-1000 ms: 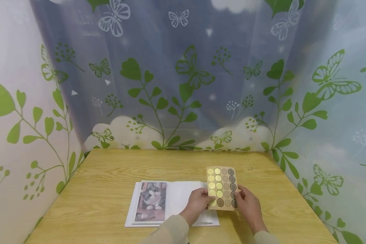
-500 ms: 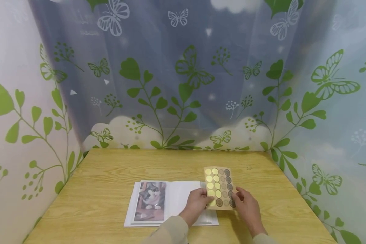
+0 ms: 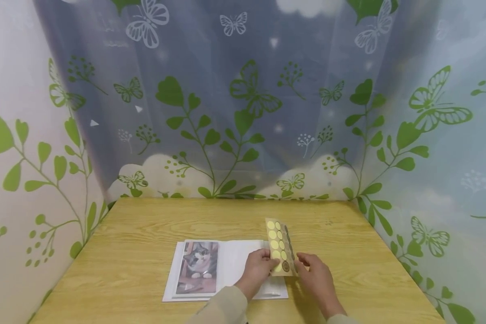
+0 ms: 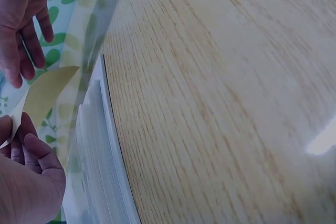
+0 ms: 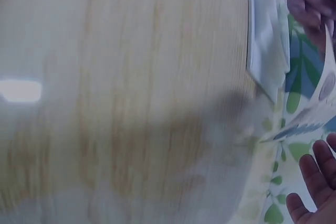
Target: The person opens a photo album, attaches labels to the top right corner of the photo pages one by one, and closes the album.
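Observation:
A tan sticker sheet [image 3: 278, 246] with rows of round gold and dark stickers stands upright over the right page of an open white album [image 3: 243, 261]. My left hand [image 3: 262, 266] pinches the sheet's lower left edge. The sheet is turned nearly edge-on to the head camera. My right hand [image 3: 312, 275] hovers just right of the sheet with relaxed fingers, holding nothing. In the left wrist view, the sheet's plain back [image 4: 47, 90] rises from my left hand [image 4: 26, 174], and the right hand [image 4: 23, 30] hangs apart from it. The right wrist view shows the right hand's fingers [image 5: 315, 179] spread below the sheet [image 5: 326, 85].
The album's left page holds a cat photo [image 3: 198, 266]. It lies near the front of a light wooden table [image 3: 154, 225]. Curtains printed with green leaves and butterflies [image 3: 243, 112] close in the table at the back and both sides.
The sticker sheet has swung from facing the camera to nearly edge-on and shifted slightly left. My right hand has let go of its right edge.

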`<state>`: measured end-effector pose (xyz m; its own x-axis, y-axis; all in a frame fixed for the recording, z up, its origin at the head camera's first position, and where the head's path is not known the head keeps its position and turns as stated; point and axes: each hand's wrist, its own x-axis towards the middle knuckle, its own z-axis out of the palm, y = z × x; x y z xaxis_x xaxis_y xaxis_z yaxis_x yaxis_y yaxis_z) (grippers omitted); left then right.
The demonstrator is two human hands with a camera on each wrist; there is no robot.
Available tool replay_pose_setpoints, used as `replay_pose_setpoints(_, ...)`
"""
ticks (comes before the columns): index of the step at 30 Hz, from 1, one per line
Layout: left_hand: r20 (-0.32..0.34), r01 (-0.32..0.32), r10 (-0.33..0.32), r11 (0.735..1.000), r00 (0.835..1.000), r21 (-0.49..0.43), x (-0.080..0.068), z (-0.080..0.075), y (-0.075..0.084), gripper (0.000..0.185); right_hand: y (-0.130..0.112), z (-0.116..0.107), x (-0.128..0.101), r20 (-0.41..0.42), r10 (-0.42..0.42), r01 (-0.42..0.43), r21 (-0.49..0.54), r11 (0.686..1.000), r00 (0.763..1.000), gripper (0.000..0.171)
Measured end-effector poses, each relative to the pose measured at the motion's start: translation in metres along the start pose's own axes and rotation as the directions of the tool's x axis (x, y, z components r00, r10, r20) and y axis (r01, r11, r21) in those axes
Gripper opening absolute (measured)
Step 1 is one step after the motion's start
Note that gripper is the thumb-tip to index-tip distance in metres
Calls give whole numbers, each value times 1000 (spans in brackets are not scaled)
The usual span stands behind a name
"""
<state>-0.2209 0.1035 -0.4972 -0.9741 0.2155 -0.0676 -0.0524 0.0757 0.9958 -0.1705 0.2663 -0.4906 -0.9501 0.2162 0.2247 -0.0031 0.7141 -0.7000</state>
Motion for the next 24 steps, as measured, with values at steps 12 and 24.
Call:
replay_pose_setpoints(12,-9,-11,11,1000,1000,-24,-1,-1,2,11,-11,17,-7,8,-37,37,-26,999,999,22)
replay_pose_setpoints(24,11,-24,25,999,1000,-48,-1,1,-2,13,-15,22,-8,9,-19,19,-61,998,1000,24)
